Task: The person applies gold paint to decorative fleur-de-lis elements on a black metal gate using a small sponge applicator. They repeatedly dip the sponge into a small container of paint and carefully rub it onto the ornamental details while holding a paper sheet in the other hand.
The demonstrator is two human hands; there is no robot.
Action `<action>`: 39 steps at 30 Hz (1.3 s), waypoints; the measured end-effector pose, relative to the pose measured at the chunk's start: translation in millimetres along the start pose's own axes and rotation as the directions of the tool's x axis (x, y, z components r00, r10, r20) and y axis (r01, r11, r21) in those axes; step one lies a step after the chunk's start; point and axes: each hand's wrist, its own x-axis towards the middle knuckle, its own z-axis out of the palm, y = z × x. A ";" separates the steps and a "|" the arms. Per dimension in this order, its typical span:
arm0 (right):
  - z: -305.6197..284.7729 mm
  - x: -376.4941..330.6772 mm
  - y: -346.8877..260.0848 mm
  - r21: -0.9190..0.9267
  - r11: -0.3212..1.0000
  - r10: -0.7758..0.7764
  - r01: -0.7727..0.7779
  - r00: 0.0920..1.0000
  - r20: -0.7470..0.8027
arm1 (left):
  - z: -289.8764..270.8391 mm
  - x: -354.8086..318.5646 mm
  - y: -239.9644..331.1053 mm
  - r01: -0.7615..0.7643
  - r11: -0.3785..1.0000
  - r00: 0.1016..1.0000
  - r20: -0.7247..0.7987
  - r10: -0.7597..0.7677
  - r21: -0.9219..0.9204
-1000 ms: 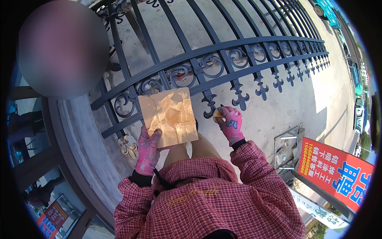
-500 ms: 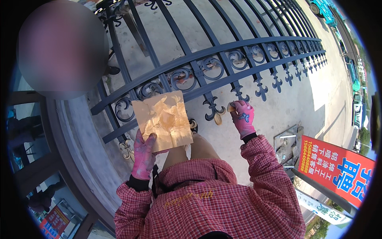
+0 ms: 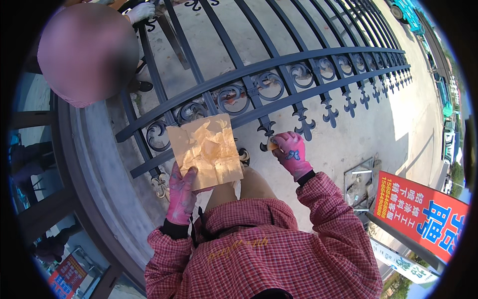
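At fence finial (image 3: 267,133), right hand (image 3: 290,153) shifted left; left hand (image 3: 181,192) still gripping cardboard (image 3: 205,151)

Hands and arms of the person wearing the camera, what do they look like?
Both wear pink gloves: the left hand plain with stains, the right hand with a blue butterfly-like mark. Dark cuffs show at the wrists, under red-and-white checked sleeves.

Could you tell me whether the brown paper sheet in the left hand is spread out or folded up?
Spread out. The brown paper sheet shows as one flat, creased square, pinched at its lower edge by the left hand.
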 end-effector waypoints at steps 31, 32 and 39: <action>17.5 14.7 7.6 -0.103 0.978 0.173 -0.184 0.979 -0.110 | -1.0 13.0 17.0 -0.012 1.000 0.998 0.064 0.011 0.012; 14.5 16.1 15.4 -0.065 0.959 0.269 -0.276 0.958 -0.102 | -0.3 14.2 17.8 -0.017 1.000 0.998 0.063 0.016 0.017; 19.6 18.7 26.6 -0.036 0.951 0.302 -0.306 0.949 -0.092 | 19.1 19.9 22.6 0.009 1.000 1.000 -0.026 -0.009 -0.019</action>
